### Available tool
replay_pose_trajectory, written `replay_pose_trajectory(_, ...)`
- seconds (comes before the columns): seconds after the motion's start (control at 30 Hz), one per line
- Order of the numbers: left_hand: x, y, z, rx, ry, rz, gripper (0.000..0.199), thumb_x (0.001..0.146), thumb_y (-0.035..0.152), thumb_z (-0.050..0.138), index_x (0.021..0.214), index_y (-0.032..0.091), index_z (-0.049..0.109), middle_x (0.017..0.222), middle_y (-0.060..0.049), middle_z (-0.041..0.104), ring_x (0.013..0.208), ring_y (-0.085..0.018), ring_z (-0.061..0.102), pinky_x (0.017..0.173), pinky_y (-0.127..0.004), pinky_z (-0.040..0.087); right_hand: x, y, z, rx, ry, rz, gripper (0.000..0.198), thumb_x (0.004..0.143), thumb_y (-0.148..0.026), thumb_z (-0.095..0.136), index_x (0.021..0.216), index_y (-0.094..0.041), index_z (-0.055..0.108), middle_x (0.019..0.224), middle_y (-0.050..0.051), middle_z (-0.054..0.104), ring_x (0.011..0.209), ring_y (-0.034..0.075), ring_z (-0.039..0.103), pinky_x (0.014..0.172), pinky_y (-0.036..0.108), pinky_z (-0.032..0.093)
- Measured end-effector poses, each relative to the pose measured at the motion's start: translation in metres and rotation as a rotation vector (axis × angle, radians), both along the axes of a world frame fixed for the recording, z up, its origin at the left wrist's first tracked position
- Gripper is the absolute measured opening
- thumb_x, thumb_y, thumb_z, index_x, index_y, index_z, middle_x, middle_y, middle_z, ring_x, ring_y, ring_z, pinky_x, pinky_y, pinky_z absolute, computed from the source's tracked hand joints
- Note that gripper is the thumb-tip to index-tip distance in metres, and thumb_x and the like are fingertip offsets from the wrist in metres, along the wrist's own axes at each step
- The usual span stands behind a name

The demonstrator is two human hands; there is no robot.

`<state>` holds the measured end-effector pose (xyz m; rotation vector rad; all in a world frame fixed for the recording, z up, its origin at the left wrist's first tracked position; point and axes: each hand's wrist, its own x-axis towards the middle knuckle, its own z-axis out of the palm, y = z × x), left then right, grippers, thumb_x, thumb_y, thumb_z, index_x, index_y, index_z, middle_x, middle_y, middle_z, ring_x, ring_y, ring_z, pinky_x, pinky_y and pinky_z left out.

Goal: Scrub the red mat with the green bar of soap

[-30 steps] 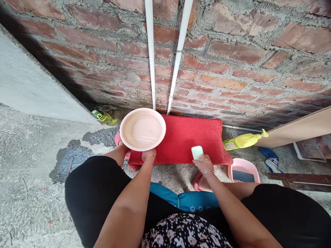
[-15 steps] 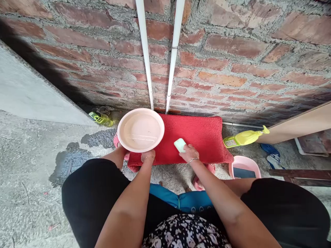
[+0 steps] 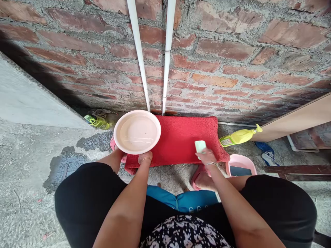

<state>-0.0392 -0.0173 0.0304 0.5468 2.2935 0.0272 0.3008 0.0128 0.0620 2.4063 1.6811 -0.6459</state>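
My right hand [image 3: 207, 157] is closed on a pale mint-green block [image 3: 200, 146] with rounded corners, held over the right part of a red cloth [image 3: 181, 137]. Whether it is soap or a brush back does not show. The textured cloth covers a low, bench-like support. My left hand [image 3: 145, 157] is closed at the near rim of a round pale pink basin [image 3: 116, 136], its fingertips hidden. The basin, with clear water in it, stands at the cloth's left end.
A yellow pump bottle [image 3: 238, 137] and a small pink tub [image 3: 232, 159] are at the right. Another yellow-green bottle [image 3: 99, 122] lies left by the brick wall [image 3: 217, 79]. Two white pipes [image 3: 167, 51] run down the wall. Wet patches [image 3: 62, 165] darken the concrete floor.
My right hand has moved right across the red cloth with the pale green block. My left hand stays at the basin rim. The whole view has shifted slightly.
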Motion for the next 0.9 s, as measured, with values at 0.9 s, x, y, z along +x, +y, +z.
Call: replay_pose_trajectory(0.9,0.005,0.003,-0.001,0.0,0.02,0.034,0.05,0.086,0.032,0.049,0.129,0.009,0.059,0.13,-0.026,0.059,0.118,-0.037,0.058,0.088,-0.047,0.052,0.077,0.017,-0.015,-0.045,0.001,-0.243,0.036,0.077,-0.05,0.065,0.093,-0.019,0.066,0.097,0.012,0.066,0.09,0.024,0.063,0.074,0.033,0.045)
